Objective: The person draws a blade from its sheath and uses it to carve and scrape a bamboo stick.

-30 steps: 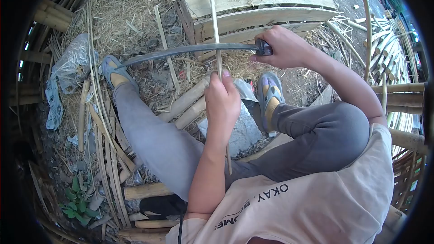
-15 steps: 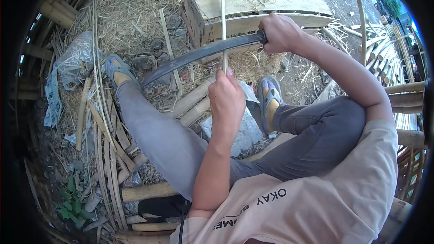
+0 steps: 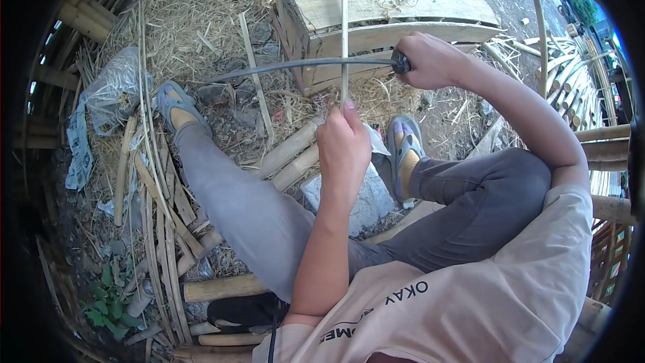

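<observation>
With left hand (image 3: 344,141), pinches a bamboo strip (image 3: 345,23) jutting beyond the fingertips (image 3: 348,105) toward the slatted crate (image 3: 437,2), and with right hand (image 3: 430,60), clenches the handle (image 3: 401,62) of a long curved knife (image 3: 302,63) crossing the strip.

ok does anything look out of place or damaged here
The plastic lies crumpled outside the left shoe, looking like stray litter beside the straw. Otherwise nothing stands out: the strip in the left hand and the blade in the right hand show no clear damage.
</observation>
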Available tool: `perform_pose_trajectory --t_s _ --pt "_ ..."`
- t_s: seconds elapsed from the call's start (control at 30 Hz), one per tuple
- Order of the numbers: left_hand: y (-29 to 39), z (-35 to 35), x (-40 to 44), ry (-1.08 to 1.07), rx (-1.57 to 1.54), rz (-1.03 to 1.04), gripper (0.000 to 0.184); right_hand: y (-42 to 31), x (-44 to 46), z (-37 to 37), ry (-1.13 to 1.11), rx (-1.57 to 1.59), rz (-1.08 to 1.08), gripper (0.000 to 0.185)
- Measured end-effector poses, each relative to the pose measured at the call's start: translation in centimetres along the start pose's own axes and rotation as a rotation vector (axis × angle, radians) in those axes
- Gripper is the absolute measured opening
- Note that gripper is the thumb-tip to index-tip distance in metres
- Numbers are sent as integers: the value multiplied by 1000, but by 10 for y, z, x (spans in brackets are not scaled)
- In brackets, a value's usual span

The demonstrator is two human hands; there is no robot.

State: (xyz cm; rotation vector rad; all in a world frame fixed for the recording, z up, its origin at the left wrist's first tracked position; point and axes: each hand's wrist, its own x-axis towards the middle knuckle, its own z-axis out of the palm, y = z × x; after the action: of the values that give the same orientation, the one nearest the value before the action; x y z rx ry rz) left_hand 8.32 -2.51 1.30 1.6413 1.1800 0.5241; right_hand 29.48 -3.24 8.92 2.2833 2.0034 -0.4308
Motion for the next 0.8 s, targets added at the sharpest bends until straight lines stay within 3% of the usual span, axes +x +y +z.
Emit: perform_pose_trajectory --t_s 0.17,0.27,0.37,0.57,0.8 --pt "-3 11 0 44 -20 67 40 -12 7 2 -14 -186 -89 22" --pt "-1 12 3 53 -12 85 39 -4 10 6 92 -168 -79 21" --pt "0 13 5 51 -27 106 39 -6 12 5 74 -246 -19 21" --pt "7 1 -9 -15 -72 44 39 31 19 -1 261 -205 50 19" --pt "3 1 -8 -28 -62 30 40 46 12 -8 248 -169 174 25"
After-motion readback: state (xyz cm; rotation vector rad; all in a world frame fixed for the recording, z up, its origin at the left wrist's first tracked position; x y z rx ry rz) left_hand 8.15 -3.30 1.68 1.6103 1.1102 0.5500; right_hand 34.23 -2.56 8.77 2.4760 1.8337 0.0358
